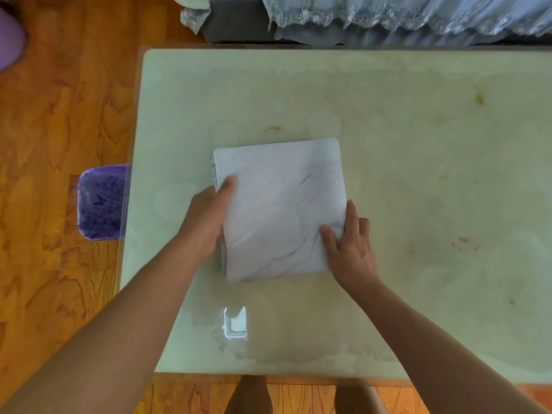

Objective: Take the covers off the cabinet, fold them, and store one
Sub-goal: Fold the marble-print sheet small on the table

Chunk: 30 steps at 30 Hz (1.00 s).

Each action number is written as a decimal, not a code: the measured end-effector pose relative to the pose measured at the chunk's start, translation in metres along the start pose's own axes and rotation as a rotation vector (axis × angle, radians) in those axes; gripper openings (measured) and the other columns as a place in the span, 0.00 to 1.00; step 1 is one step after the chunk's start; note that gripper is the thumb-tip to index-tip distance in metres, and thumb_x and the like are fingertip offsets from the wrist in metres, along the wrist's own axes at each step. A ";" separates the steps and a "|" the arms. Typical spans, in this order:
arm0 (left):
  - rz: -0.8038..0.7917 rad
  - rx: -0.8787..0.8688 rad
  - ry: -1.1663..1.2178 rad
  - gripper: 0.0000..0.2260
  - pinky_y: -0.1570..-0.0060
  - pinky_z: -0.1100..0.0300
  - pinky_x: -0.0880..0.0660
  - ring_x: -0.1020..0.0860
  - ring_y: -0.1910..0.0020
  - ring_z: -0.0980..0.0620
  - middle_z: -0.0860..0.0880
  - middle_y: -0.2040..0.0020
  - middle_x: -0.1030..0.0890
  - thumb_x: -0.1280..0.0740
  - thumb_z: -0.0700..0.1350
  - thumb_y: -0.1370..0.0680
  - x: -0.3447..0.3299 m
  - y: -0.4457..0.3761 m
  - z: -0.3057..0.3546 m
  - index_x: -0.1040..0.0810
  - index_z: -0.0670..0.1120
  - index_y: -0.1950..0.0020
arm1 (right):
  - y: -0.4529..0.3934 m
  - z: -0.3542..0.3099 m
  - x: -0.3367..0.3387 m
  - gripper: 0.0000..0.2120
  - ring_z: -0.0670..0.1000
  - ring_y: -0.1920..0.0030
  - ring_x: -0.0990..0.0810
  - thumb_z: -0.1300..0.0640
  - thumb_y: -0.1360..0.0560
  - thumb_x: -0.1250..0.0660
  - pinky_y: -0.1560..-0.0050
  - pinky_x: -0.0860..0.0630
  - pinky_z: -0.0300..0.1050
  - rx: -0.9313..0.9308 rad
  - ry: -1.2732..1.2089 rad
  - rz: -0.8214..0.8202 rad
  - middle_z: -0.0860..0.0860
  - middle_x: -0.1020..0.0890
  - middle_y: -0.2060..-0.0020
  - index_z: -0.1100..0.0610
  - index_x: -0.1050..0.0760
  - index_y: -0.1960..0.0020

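**Reader:** Head camera view, please: what does it take in?

**Describer:** It looks straight down at a pale, glossy table (418, 144). A folded cover (280, 207), white and slightly creased, lies flat near the middle of the tabletop as a neat, slightly tilted rectangle.

**Reader:** Where are the hands?

**Describer:** Both bare forearms reach in from the bottom edge. The left hand (206, 219) holds the cover's left edge: the thumb lies on top of the fabric, and the fingers curl out of sight beside or beneath the stacked layers. The right hand (349, 243) is at the lower right corner. Its thumb presses on top of the cloth, and its fingers are fairly straight, resting along and just past the right edge. Whether any finger goes under the fabric I cannot tell.

**Reader:** What surrounds the table?

**Describer:** An orange-brown wooden floor (59, 115) shows on the left and along the bottom. A purple patterned stool (101, 201) is tucked partly under the table's left edge. Beyond the far edge hangs pale blue-grey fabric with a lace trim (388, 16). A bright window reflection (236, 322) glints on the table near the person, and faint orange and red stains (466, 243) mark the surface to the right.
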<state>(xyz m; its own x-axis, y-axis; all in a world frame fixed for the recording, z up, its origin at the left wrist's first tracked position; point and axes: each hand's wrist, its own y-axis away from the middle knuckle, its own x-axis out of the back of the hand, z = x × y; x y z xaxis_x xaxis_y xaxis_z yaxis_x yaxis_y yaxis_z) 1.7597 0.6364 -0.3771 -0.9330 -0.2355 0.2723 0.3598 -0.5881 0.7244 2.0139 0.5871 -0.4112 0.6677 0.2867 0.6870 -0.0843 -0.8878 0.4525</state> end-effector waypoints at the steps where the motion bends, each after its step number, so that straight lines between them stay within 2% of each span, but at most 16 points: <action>1: -0.002 -0.023 -0.153 0.22 0.47 0.46 0.19 0.15 0.50 0.46 0.49 0.50 0.14 0.30 0.65 0.25 0.004 0.012 -0.012 0.20 0.47 0.46 | 0.001 0.000 -0.001 0.35 0.59 0.36 0.29 0.43 0.19 0.40 0.41 0.30 0.49 0.020 0.008 -0.005 0.55 0.34 0.33 0.51 0.52 0.18; 3: 0.023 -0.048 -0.366 0.22 0.45 0.48 0.21 0.18 0.48 0.47 0.51 0.48 0.17 0.29 0.64 0.26 0.003 0.033 -0.033 0.24 0.48 0.44 | -0.001 0.000 -0.002 0.36 0.59 0.37 0.28 0.42 0.19 0.40 0.43 0.30 0.48 0.032 0.032 0.005 0.55 0.35 0.34 0.51 0.53 0.18; 7: 0.195 -0.198 -0.311 0.16 0.48 0.56 0.28 0.21 0.42 0.43 0.47 0.44 0.20 0.29 0.51 0.21 -0.007 0.042 -0.044 0.27 0.45 0.37 | 0.001 -0.004 -0.010 0.38 0.59 0.41 0.29 0.42 0.19 0.40 0.43 0.31 0.47 0.047 0.107 0.044 0.56 0.35 0.36 0.51 0.56 0.18; 9: 0.245 -0.284 -0.332 0.20 0.42 0.54 0.27 0.22 0.37 0.42 0.44 0.37 0.20 0.33 0.48 0.18 -0.008 0.037 -0.042 0.30 0.46 0.28 | 0.002 -0.011 -0.018 0.38 0.58 0.42 0.30 0.40 0.19 0.42 0.41 0.31 0.49 0.031 0.140 0.063 0.55 0.35 0.37 0.50 0.57 0.18; 11: 0.248 -0.311 -0.425 0.25 0.38 0.49 0.27 0.24 0.35 0.39 0.42 0.32 0.22 0.35 0.49 0.17 -0.010 0.028 -0.045 0.37 0.47 0.21 | 0.002 -0.017 -0.025 0.38 0.58 0.39 0.32 0.39 0.19 0.44 0.36 0.32 0.54 0.022 0.257 0.117 0.56 0.36 0.34 0.50 0.58 0.18; 13: 0.263 -0.301 -0.598 0.29 0.40 0.45 0.26 0.24 0.36 0.36 0.39 0.32 0.23 0.37 0.51 0.16 -0.015 0.024 -0.053 0.44 0.47 0.18 | 0.004 -0.015 -0.027 0.36 0.62 0.29 0.39 0.38 0.19 0.45 0.28 0.39 0.59 0.054 0.422 0.172 0.59 0.41 0.25 0.51 0.57 0.19; 15: 0.357 -0.337 -0.817 0.33 0.45 0.43 0.26 0.25 0.40 0.35 0.37 0.37 0.23 0.35 0.51 0.18 -0.018 0.026 -0.058 0.46 0.45 0.17 | 0.005 -0.009 -0.024 0.36 0.63 0.21 0.52 0.39 0.18 0.48 0.22 0.51 0.60 0.119 0.510 0.153 0.58 0.51 0.20 0.52 0.59 0.18; 17: 0.469 -0.506 -0.993 0.33 0.41 0.41 0.29 0.28 0.37 0.35 0.36 0.34 0.27 0.33 0.48 0.20 -0.023 0.029 -0.061 0.43 0.46 0.18 | 0.003 -0.005 -0.022 0.36 0.61 0.20 0.60 0.40 0.17 0.51 0.21 0.57 0.59 0.174 0.572 0.116 0.55 0.58 0.19 0.55 0.62 0.18; 19: 0.393 -0.780 -1.129 0.29 0.30 0.38 0.37 0.36 0.25 0.33 0.36 0.24 0.34 0.38 0.43 0.20 -0.027 0.024 -0.066 0.39 0.48 0.19 | -0.001 -0.004 -0.022 0.36 0.59 0.20 0.62 0.42 0.17 0.52 0.20 0.59 0.58 0.206 0.621 0.088 0.54 0.61 0.19 0.58 0.63 0.18; 21: 0.199 -0.952 -1.220 0.28 0.24 0.37 0.44 0.45 0.20 0.36 0.39 0.19 0.41 0.41 0.46 0.20 -0.028 0.016 -0.069 0.38 0.48 0.19 | -0.004 -0.009 -0.021 0.36 0.59 0.20 0.63 0.44 0.17 0.53 0.21 0.60 0.56 0.236 0.656 0.037 0.55 0.62 0.19 0.61 0.64 0.19; 23: 0.083 -0.930 -1.294 0.28 0.22 0.38 0.47 0.48 0.18 0.39 0.41 0.17 0.46 0.43 0.54 0.18 -0.027 0.009 -0.073 0.40 0.49 0.18 | -0.008 -0.016 -0.015 0.37 0.60 0.19 0.59 0.44 0.18 0.52 0.21 0.57 0.57 0.279 0.712 -0.014 0.58 0.58 0.19 0.65 0.61 0.20; 24: 0.061 -0.901 -1.315 0.29 0.22 0.39 0.49 0.50 0.18 0.39 0.41 0.17 0.48 0.44 0.56 0.18 -0.027 0.006 -0.075 0.42 0.50 0.17 | -0.013 -0.021 -0.009 0.37 0.61 0.19 0.55 0.43 0.18 0.50 0.20 0.54 0.58 0.297 0.733 -0.020 0.61 0.53 0.19 0.67 0.56 0.20; 26: 0.060 -0.866 -1.323 0.30 0.22 0.39 0.50 0.52 0.18 0.39 0.42 0.17 0.50 0.45 0.57 0.18 -0.028 0.002 -0.076 0.44 0.50 0.17 | -0.031 -0.032 0.007 0.35 0.63 0.21 0.46 0.44 0.19 0.46 0.22 0.48 0.60 0.364 0.718 0.051 0.62 0.42 0.21 0.66 0.43 0.22; 27: 0.065 -0.862 -1.325 0.30 0.22 0.39 0.50 0.52 0.18 0.39 0.42 0.17 0.50 0.45 0.57 0.18 -0.030 0.002 -0.076 0.44 0.50 0.17 | -0.044 -0.038 0.015 0.33 0.63 0.21 0.44 0.44 0.19 0.46 0.22 0.48 0.60 0.416 0.698 0.093 0.61 0.41 0.21 0.65 0.41 0.22; 30: 0.087 -0.889 -1.306 0.30 0.22 0.38 0.49 0.51 0.18 0.39 0.41 0.17 0.49 0.44 0.56 0.18 -0.033 0.003 -0.075 0.43 0.50 0.17 | -0.087 -0.053 0.020 0.34 0.57 0.19 0.54 0.41 0.17 0.49 0.20 0.55 0.56 0.543 0.656 0.084 0.57 0.51 0.19 0.60 0.50 0.18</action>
<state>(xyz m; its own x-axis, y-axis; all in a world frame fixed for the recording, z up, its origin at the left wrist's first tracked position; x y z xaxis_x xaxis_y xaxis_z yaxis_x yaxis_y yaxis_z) 1.7925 0.5845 -0.4311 -0.1071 0.2341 0.9663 -0.1360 -0.9662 0.2190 1.9955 0.6896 -0.4067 0.0976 0.2139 0.9720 0.3634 -0.9168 0.1653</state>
